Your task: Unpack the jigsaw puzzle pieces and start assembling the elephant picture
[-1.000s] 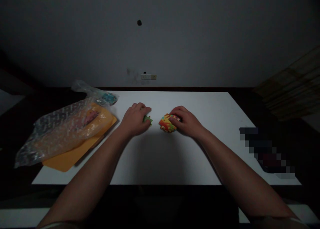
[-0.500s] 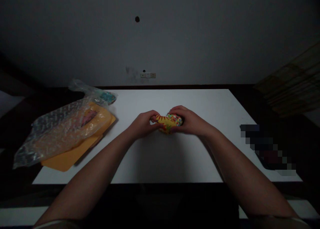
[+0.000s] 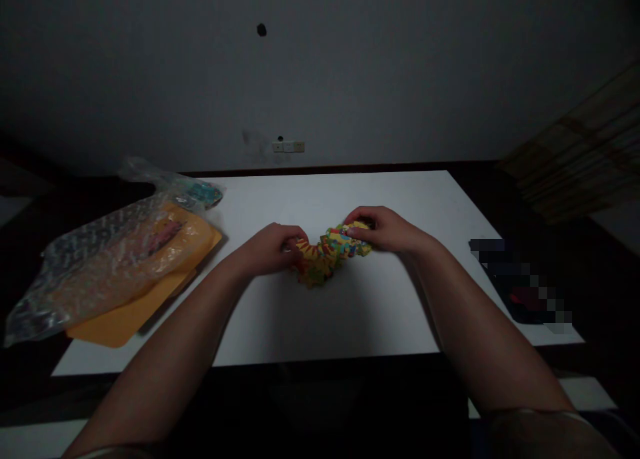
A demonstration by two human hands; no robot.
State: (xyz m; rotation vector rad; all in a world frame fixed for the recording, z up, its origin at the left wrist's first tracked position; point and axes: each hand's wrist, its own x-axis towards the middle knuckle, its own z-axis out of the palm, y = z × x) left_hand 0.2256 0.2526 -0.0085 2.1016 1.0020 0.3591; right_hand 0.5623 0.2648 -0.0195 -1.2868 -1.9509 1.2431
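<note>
A yellow, multicoloured patterned piece (image 3: pixel 317 257) with jagged, ruffled edges spans the gap between my hands, low over the white table. It bends in an arch and looks like folded paper or cloth; I cannot tell which. Sunburst-like red and orange marks show on its left part, blue and red print on its right. My left hand (image 3: pixel 273 247) is closed on the left end, its fingertips partly hidden. My right hand (image 3: pixel 387 229) grips the right end, thumb lying on top of the print and fingers behind.
Left on the white table (image 3: pixel 400 305) lie a clear bubble-wrap bag (image 3: pixel 90 259), an orange-yellow envelope (image 3: pixel 117 322) and a teal item (image 3: pixel 205 192) in clear plastic. A dark, partly pixelated object (image 3: pixel 520 292) rests near the right edge. Behind stands a wall with sockets (image 3: pixel 289 147).
My hands have moved apart, and the patterned piece has gone from a compact bundle to a wider, spread arch. The view has shifted slightly.
</note>
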